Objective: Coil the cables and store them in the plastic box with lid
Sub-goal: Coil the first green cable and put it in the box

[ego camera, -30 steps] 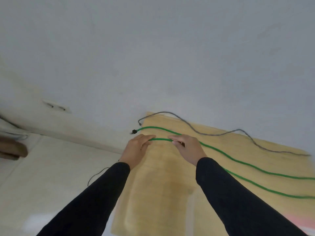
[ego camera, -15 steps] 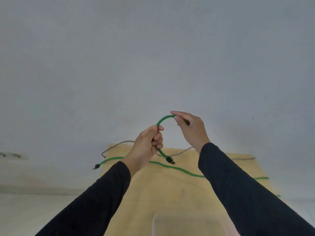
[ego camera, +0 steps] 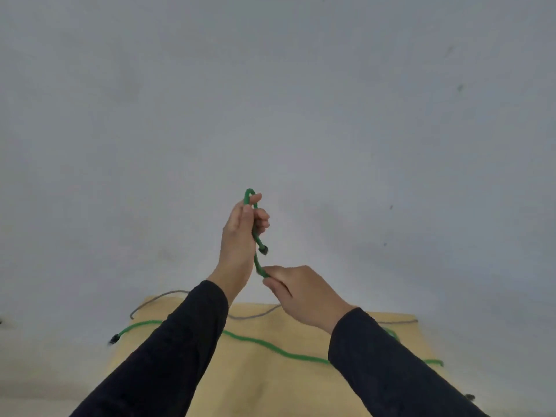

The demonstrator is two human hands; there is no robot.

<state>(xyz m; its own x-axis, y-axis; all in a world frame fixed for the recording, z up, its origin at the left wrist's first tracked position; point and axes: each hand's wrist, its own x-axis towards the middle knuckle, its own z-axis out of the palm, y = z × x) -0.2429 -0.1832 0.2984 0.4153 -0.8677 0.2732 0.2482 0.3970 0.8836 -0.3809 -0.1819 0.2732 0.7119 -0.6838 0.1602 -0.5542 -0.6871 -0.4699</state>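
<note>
Both hands raised in front of the chest, each closed on the green cable (ego camera: 258, 260).

The left hand (ego camera: 240, 236) is held upright and higher, palm turned right, thumb lying along the front and fingers (ego camera: 261, 219) curled round the cable, which arches over the fingertip at the top; the right hand (ego camera: 301, 293) sits lower and just to the right, back of the hand up, thumb and forefinger pinched on the strand where it drops below the left palm; the two hands are near each other, not clearly touching; both forearms, in dark long sleeves (ego camera: 168, 362), rise from the near corners and converge towards the centre.
</note>
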